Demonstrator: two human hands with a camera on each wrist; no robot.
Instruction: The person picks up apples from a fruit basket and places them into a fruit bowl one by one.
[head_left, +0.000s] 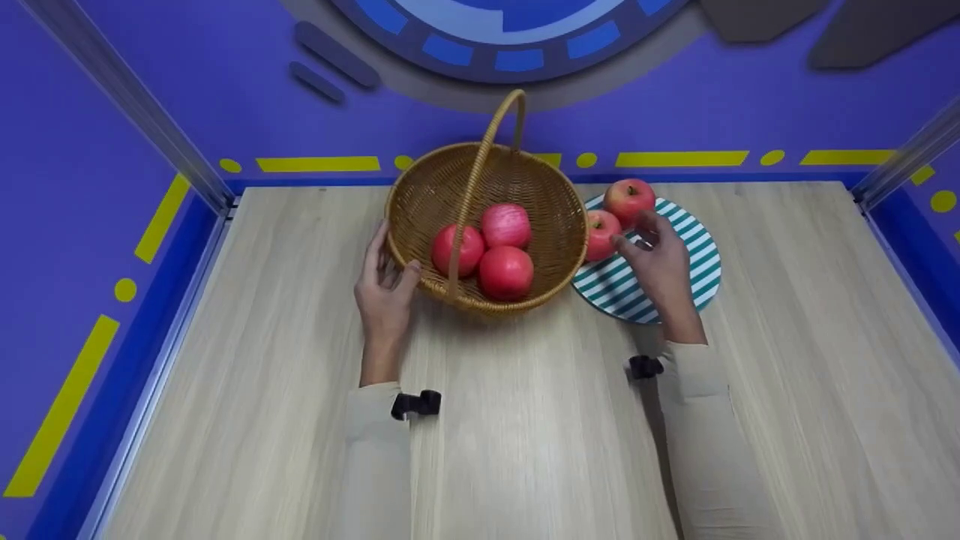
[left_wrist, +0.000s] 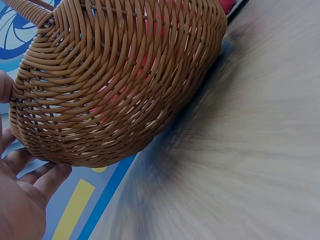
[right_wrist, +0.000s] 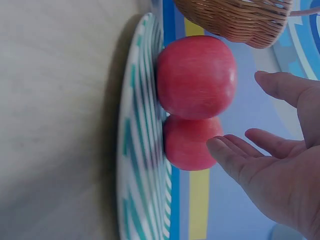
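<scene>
My left hand (head_left: 385,304) holds the left side of a brown wicker basket (head_left: 442,187), thumb at the rim and fingers against the outer weave (left_wrist: 125,90). Three red apples (head_left: 507,273) lie together in the basket's front part, under its arched handle (head_left: 480,161). To the right, two more red apples sit side by side on a round plate (head_left: 701,262) with green and white stripes: one nearer the basket (head_left: 600,238), one farther back (head_left: 628,196). Just over the plate, my right hand (head_left: 661,264) reaches toward them with thumb and fingers spread apart, nothing between them.
Behind the basket rises a blue printed wall panel (head_left: 300,127) with yellow marks, and side panels stand left and right. The wooden tabletop (head_left: 517,420) spreads out in front. Each sleeve carries a small black wrist camera (head_left: 416,405).
</scene>
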